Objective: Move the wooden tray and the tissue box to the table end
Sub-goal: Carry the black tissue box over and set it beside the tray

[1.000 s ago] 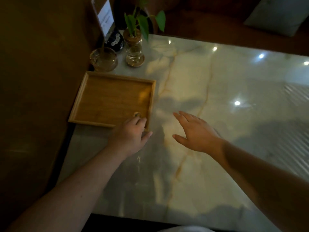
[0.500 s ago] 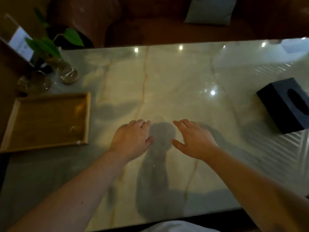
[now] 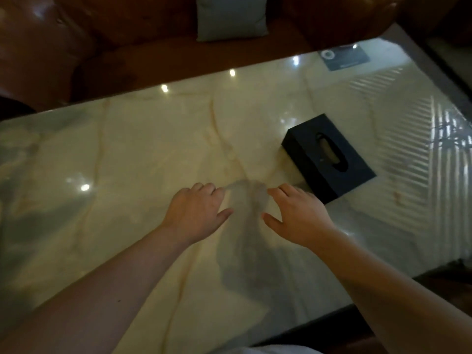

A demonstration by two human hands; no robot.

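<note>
Both hands, left hand (image 3: 196, 213) and right hand (image 3: 298, 218), hover spread and empty over the glossy marble table (image 3: 127, 162). The black rectangular tissue box (image 3: 328, 157) could skid away if nudged sideways.

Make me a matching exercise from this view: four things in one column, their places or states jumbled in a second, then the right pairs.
Things:
1. tissue box
2. cushion
3. left hand
4. card

Places or states:
A. on the sofa beyond the table
B. flat at the table's far right corner
C. open and empty, above the marble
D. black, just beyond the right hand

Pairs: 1-D, 2-A, 3-C, 4-B
</note>
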